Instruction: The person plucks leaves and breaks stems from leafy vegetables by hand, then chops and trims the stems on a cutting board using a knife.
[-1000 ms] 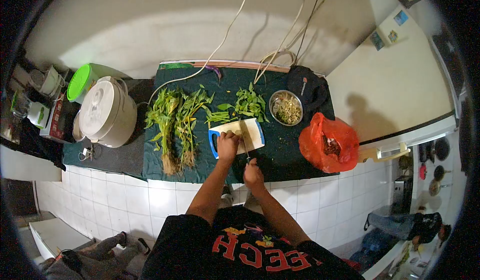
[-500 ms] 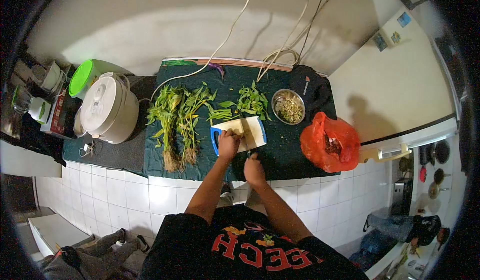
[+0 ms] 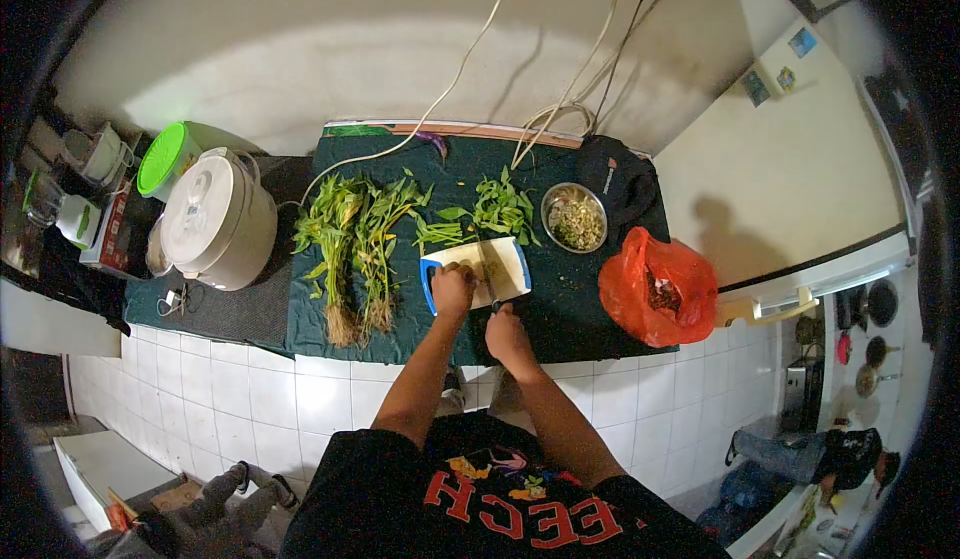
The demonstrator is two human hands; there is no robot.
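A white cutting board (image 3: 510,259) with a blue rim lies on the dark green cloth in front of me. My right hand (image 3: 508,333) is closed around the black handle of a knife (image 3: 488,274), its blade reaching across the board. My left hand (image 3: 453,286) rests at the board's left part with fingers bent together; whatever lies under them is too small and covered to name. Cut green stems (image 3: 440,231) and a pile of loose leaves (image 3: 503,209) lie just behind the board. Two bunches of rooted leafy greens (image 3: 355,249) are to the left.
A metal bowl (image 3: 575,217) of chopped food and a red plastic bag (image 3: 657,289) stand to the right. A white rice cooker (image 3: 218,219) is on the left. A purple eggplant (image 3: 433,143) and cables lie at the back. Other people appear at lower left and lower right.
My left hand has slid slightly left on the board, and my right hand has shifted a little left with the knife. The person at lower left has moved.
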